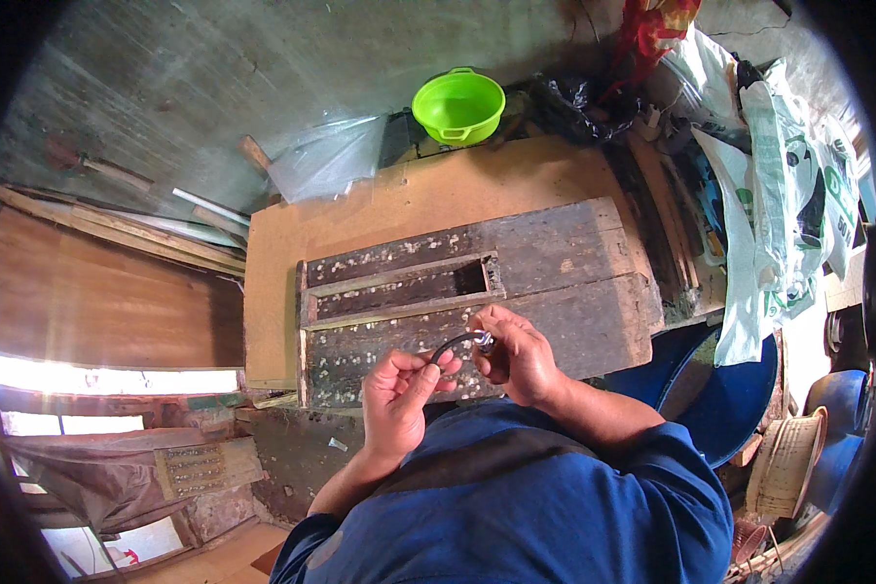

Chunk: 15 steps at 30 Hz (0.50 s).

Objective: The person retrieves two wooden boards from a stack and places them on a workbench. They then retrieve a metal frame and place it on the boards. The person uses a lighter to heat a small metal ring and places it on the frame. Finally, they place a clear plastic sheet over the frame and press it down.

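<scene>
A short black curved hose or cable (pixel 448 346) arches between my two hands. It ends in a shiny metal fitting (pixel 484 341). My left hand (pixel 396 399) pinches the hose's lower end between thumb and fingers. Closed around the metal fitting is my right hand (pixel 518 358), its fingers partly hiding that piece. Both hands are just above the near edge of a dark wooden board (pixel 565 282), which has a long framed slot and many small pale spots.
Under the dark board lies a tan panel (pixel 273 282). Beyond it are a green basin (pixel 457 112) and a clear plastic sheet (pixel 326 161). Bags (pixel 788 195) hang at the right, above a blue barrel (pixel 720 399). Planks (pixel 127 229) lean at the left.
</scene>
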Each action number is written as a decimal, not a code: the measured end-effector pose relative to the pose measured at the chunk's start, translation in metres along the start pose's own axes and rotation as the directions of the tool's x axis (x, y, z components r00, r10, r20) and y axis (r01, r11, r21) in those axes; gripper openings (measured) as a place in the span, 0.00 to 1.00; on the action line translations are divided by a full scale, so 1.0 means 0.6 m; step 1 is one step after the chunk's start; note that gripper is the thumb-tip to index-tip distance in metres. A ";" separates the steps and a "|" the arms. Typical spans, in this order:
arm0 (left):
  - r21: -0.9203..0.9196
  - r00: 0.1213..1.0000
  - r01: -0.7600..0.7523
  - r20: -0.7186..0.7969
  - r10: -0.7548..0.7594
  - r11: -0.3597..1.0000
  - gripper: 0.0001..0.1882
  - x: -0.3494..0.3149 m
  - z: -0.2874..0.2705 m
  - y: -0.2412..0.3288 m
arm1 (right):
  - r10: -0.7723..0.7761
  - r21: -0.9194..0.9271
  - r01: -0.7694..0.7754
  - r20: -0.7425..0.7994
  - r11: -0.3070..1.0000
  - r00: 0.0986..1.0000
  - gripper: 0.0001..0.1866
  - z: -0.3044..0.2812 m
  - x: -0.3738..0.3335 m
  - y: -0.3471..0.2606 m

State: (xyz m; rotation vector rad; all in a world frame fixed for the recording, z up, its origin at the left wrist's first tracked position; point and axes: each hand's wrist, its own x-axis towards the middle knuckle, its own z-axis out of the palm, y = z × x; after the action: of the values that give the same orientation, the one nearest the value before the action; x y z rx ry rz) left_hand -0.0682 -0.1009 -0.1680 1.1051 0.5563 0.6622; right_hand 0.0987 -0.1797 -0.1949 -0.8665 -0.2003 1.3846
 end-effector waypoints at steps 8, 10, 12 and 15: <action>0.007 1.000 -0.001 0.001 0.001 1.000 0.01 -0.001 0.000 0.002 | 0.012 0.018 -0.012 0.007 1.000 1.000 0.10 -0.007 0.004 0.006; 0.009 1.000 -0.001 0.000 0.001 1.000 0.01 -0.002 -0.002 0.001 | 0.006 0.019 -0.006 0.010 1.000 1.000 0.10 -0.007 0.003 0.006; 0.008 1.000 0.000 -0.004 0.000 1.000 0.01 -0.003 -0.003 0.000 | 0.004 0.011 -0.004 0.008 1.000 1.000 0.10 -0.005 0.003 0.006; 0.007 1.000 0.005 -0.004 -0.005 1.000 0.01 -0.002 -0.003 0.000 | 0.001 -0.001 -0.001 -0.007 1.000 1.000 0.11 -0.002 0.001 0.003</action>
State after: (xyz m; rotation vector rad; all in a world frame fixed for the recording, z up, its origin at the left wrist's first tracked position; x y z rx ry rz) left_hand -0.0701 -0.1008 -0.1685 1.1087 0.5648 0.6588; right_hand 0.0982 -0.1797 -0.1968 -0.8722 -0.1949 1.3826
